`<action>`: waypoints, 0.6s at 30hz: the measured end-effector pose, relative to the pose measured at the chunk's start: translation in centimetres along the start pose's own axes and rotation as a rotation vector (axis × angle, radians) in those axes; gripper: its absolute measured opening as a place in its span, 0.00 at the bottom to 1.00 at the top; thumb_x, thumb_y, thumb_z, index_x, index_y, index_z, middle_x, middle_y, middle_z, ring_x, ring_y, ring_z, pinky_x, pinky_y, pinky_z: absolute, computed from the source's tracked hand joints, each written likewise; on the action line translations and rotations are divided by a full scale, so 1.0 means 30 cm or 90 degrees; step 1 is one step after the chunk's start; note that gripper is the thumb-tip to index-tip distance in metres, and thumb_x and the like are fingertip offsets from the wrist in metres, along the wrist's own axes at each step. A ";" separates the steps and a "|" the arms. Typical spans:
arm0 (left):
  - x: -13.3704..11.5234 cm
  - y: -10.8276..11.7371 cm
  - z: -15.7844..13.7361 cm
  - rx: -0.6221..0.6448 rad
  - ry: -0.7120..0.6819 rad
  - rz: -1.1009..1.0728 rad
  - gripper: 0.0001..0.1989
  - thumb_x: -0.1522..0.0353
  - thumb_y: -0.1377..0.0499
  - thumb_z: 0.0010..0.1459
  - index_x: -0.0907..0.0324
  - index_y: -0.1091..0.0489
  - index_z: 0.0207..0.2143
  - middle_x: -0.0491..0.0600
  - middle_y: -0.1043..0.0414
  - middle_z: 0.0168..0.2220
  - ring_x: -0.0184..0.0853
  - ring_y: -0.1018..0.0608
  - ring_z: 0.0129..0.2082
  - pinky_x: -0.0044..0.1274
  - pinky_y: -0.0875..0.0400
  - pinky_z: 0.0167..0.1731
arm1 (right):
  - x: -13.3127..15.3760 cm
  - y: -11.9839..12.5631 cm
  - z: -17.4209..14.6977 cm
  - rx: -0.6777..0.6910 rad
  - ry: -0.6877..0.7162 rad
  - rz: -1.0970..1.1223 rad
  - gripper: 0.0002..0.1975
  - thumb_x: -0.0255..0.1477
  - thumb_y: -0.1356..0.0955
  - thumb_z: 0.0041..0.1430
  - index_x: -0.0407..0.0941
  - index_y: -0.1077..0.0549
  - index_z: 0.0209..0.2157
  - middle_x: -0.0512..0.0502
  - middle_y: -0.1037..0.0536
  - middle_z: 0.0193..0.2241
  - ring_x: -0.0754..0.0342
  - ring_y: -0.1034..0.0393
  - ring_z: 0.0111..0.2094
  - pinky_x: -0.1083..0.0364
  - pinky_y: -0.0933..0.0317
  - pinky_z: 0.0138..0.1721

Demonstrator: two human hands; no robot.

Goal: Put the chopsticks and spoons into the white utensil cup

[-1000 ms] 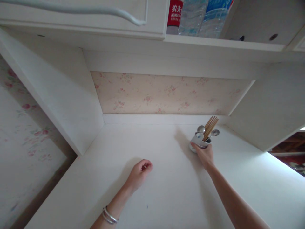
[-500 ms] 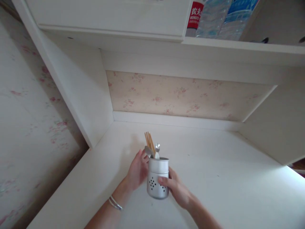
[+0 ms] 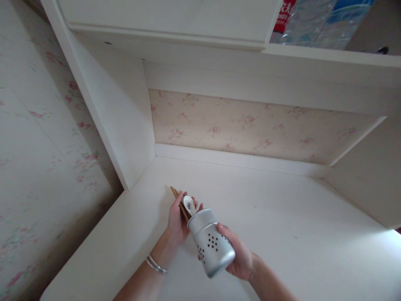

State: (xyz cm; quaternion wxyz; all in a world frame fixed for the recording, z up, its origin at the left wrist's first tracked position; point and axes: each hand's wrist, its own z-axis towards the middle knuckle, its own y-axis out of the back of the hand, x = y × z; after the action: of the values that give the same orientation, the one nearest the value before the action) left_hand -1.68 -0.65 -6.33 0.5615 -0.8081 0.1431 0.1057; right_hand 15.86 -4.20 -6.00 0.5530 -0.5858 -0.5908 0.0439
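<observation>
My right hand grips a silvery metal utensil holder with dotted holes, its thumb on the side. The holder is tilted, its mouth towards the upper left and its base towards the lower right. Wooden chopsticks and a white spoon with a blue mark stick out of the mouth. My left hand, a bracelet on its wrist, wraps its fingers round these utensils just beyond the rim. Part of the chopsticks and the other spoons are hidden by the fingers.
Below the hands lies a white desktop. A white side panel stands at the left, and a cabinet hangs overhead. Plastic bottles stand on the upper right shelf. Flowered wallpaper covers the back.
The holder has gone from nearly upright to tilted, its mouth swinging left. My left hand has closed round the chopsticks and spoon. The view has shifted slightly.
</observation>
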 end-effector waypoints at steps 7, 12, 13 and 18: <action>-0.030 0.027 0.038 -0.083 -0.064 0.006 0.09 0.75 0.38 0.53 0.56 0.34 0.35 0.47 0.27 0.34 0.32 0.20 0.34 0.27 0.22 0.37 | 0.023 0.078 -0.002 -0.001 -0.014 -0.073 0.36 0.51 0.26 0.41 0.35 0.27 0.43 0.34 0.20 0.38 0.44 0.25 0.40 0.49 0.38 0.46; -0.001 0.025 0.036 -0.084 0.007 0.220 0.10 0.80 0.42 0.50 0.62 0.34 0.35 0.46 0.31 0.26 0.24 0.26 0.21 0.16 0.28 0.22 | -0.003 0.106 0.010 0.042 -0.020 -0.074 0.35 0.51 0.27 0.41 0.36 0.26 0.42 0.35 0.20 0.38 0.46 0.25 0.38 0.50 0.38 0.45; -0.004 0.019 0.043 -0.079 0.009 0.253 0.08 0.79 0.42 0.50 0.63 0.34 0.34 0.44 0.34 0.23 0.23 0.30 0.17 0.14 0.32 0.18 | -0.011 0.109 0.008 0.061 -0.024 -0.074 0.35 0.51 0.26 0.41 0.36 0.26 0.42 0.35 0.20 0.38 0.46 0.25 0.38 0.50 0.38 0.44; -0.091 -0.052 0.151 -0.070 -0.092 0.445 0.11 0.72 0.38 0.50 0.58 0.38 0.35 0.43 0.32 0.28 0.18 0.36 0.15 0.11 0.46 0.12 | -0.031 0.114 -0.004 0.112 -0.004 -0.074 0.35 0.48 0.26 0.42 0.35 0.27 0.45 0.35 0.20 0.36 0.47 0.25 0.36 0.52 0.37 0.41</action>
State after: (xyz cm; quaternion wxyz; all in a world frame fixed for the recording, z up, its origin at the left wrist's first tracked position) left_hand -3.73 4.41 -5.62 0.4560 -0.7295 0.3651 0.3558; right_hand 17.86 -3.90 -8.92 0.6021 -0.5000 -0.6191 0.0651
